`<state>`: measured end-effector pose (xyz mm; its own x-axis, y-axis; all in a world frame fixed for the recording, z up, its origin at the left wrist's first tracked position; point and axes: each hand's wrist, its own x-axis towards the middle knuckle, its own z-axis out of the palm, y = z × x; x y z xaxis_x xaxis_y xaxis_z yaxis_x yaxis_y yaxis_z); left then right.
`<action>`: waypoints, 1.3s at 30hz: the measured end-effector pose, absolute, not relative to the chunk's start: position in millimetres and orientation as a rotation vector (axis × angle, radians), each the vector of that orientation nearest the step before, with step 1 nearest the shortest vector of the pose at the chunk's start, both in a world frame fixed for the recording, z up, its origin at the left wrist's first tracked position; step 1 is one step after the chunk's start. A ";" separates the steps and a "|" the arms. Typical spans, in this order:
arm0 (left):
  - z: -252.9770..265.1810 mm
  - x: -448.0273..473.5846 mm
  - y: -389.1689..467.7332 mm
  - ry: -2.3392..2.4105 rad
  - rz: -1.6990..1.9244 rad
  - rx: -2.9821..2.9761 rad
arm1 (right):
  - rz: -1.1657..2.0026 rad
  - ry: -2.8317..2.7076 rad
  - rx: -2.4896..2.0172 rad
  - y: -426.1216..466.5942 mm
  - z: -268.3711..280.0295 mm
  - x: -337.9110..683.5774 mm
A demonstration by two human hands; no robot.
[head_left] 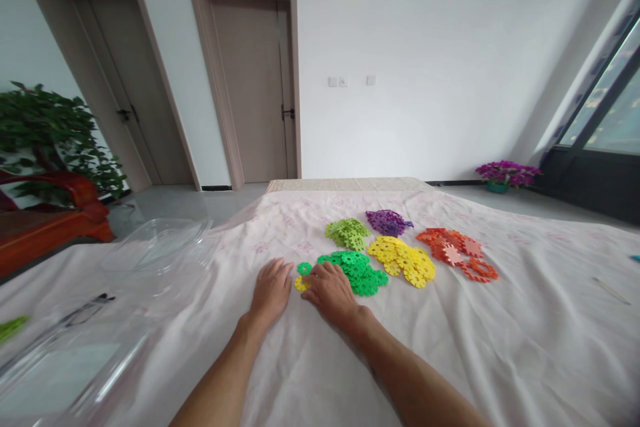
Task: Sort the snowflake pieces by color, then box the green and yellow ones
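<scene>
My left hand (272, 288) rests on the cloth left of the snowflake discs, its fingers stretched forward and holding nothing visible. My right hand (331, 290) lies over the left edge of a green disc pile (363, 272), fingers bent downward and thumb apart. Beside its thumb and fingers is a single yellow disc (301, 283), partly covered by the hand. A lone green disc (304, 267) sits just beyond, between the two hands. What lies under the right palm is hidden.
Nearby lie piles of light green discs (347, 232), purple discs (387, 221), yellow discs (401, 259) and orange-red pieces (453, 247). Clear plastic containers (165, 240) stand at the left, near a pair of glasses (87, 309). A thin stick (611, 290) lies far right on the tablecloth (500, 347).
</scene>
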<state>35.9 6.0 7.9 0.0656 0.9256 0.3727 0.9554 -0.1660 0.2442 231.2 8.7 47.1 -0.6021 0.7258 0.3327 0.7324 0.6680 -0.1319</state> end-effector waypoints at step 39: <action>12.6 39.8 5.1 -2.044 -0.737 -2.212 | -0.160 -1.292 -1.575 90.1 38.0 382.0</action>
<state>39.8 5.1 12.6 0.0185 0.9304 0.3662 0.9499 -0.1307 0.2841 382.0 90.1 38.0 0.4092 0.6399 0.6505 0.7790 0.1262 -0.6142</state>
